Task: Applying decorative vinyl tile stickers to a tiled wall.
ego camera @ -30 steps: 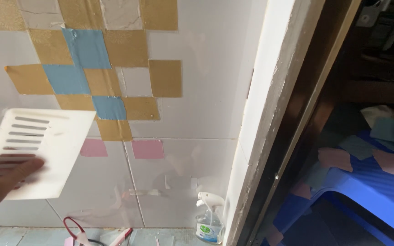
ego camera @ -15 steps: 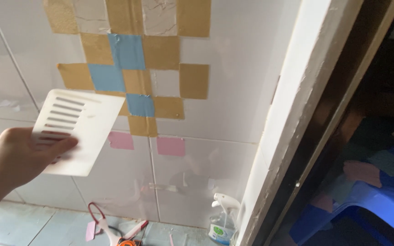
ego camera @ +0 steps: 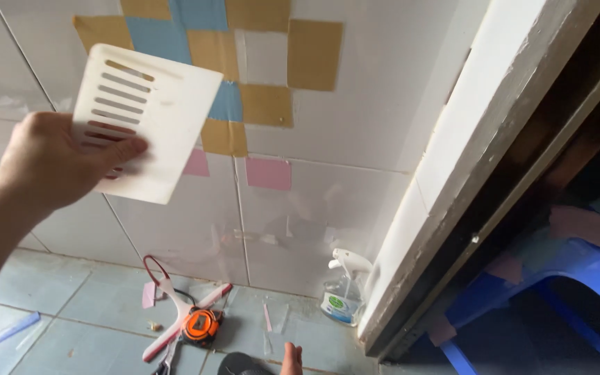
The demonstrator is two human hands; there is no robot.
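My left hand grips the white slotted scraper by its slotted end, thumb across it, blade raised before the tiled wall beside the yellow, blue and pink squares. My right hand isn't visible. Below, an orange tape measure and a clear spray bottle with a round green label sit on the floor.

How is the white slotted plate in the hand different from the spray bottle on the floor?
The white slotted plate is flat and opaque, held up by the left hand in front of the tiled wall; the spray bottle is clear, rounded and stands upright on the floor beside the door frame. The plate has a row of slots; the bottle has a trigger nozzle. Both look like plastic with white parts.
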